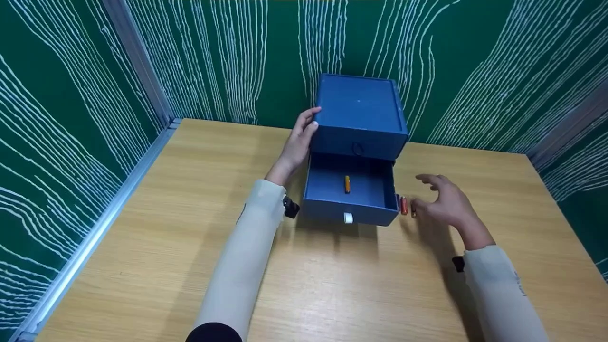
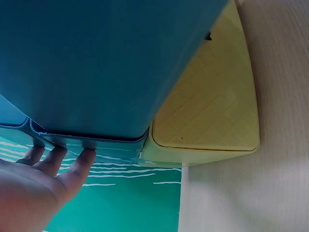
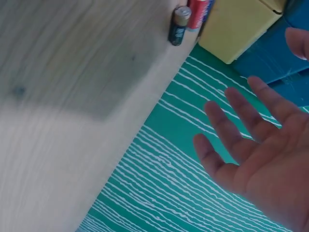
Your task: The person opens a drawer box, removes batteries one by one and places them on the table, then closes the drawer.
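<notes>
While the left hand (image 1: 297, 145) braces against the left side of the blue drawer unit (image 1: 358, 102), its fingers lie fairly straight, and in the left wrist view three fingertips press on the blue edge. Over on the other flank, the right hand (image 1: 449, 202) hangs wide, fingers parted and palm bare, just beside a small pair of batteries on the table (image 1: 323, 294): a red battery (image 1: 403, 205) nearer the drawer, and a dark battery with a coppery end (image 3: 179, 25) right next to it, closer to the thumb. From the head, thumb and dark battery seem almost to meet; the right wrist view shows a clear gap between them. At centre, the open drawer (image 1: 327, 211) juts out below a closed one, white knob (image 1: 348, 218) on its front, and there on its floor sits an orange cylinder with a dark end (image 1: 347, 184), pointing roughly front to back. Above it, the closed drawer wears a dark ring pull (image 1: 357, 149). The left wrist view adds a yellow section (image 2: 207, 106) with a quilted pattern, adjoining the blue. Behind it all, the green wall (image 1: 285, 57) runs with wavy white lines, and pale sleeves (image 1: 242, 266) cover both forearms.
</notes>
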A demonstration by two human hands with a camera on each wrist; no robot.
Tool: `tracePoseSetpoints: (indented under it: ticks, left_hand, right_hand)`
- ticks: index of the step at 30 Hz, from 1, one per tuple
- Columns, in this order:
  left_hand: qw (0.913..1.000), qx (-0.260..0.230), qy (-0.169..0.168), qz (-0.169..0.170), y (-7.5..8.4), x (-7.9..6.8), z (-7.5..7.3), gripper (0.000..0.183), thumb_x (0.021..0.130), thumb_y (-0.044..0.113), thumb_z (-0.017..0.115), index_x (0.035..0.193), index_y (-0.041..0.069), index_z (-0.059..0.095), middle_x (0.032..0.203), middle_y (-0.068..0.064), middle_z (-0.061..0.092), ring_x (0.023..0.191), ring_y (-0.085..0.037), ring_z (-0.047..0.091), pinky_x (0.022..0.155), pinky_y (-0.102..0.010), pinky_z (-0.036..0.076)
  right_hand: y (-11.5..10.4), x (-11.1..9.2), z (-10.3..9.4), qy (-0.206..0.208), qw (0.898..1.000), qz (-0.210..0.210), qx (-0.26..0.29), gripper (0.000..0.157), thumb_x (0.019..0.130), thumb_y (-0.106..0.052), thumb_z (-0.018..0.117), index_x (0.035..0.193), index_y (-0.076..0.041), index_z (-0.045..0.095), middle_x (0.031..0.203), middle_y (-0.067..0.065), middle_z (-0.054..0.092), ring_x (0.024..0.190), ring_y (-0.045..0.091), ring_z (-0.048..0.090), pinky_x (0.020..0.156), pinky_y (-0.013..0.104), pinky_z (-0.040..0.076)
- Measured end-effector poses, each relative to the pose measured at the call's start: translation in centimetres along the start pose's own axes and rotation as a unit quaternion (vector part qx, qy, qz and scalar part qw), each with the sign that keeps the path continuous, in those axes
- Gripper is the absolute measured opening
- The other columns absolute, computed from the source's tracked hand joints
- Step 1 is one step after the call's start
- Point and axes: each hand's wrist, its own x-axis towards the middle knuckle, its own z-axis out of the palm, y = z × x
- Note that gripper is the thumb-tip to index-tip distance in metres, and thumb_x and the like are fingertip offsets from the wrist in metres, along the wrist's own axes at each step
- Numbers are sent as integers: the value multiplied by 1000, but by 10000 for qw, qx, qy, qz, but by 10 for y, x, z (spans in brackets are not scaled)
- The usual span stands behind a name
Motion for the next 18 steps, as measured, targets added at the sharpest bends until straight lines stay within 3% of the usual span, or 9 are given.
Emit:
tracePoseSetpoints:
  ticks: [8,18]
  left_hand:
    - [10000,41,-21,-63,0,-1,0,39,95,23,32,133,17,32,140,1,26,125,-10,29,104,-32,22]
    - [9999,97,-3,-82,0,-1,0,39,94,24,32,133,18,32,140,0,26,123,-12,31,104,-34,23]
  right_hand:
    - [-13,0,-3,383,9977,-290,482,65,73,-46,63,129,-25,39,129,8,41,112,34,39,84,57,36]
    - [-37,-2,-10,875,9893,-922,721,54,74,-37,65,123,-22,47,125,5,46,108,29,44,88,53,35]
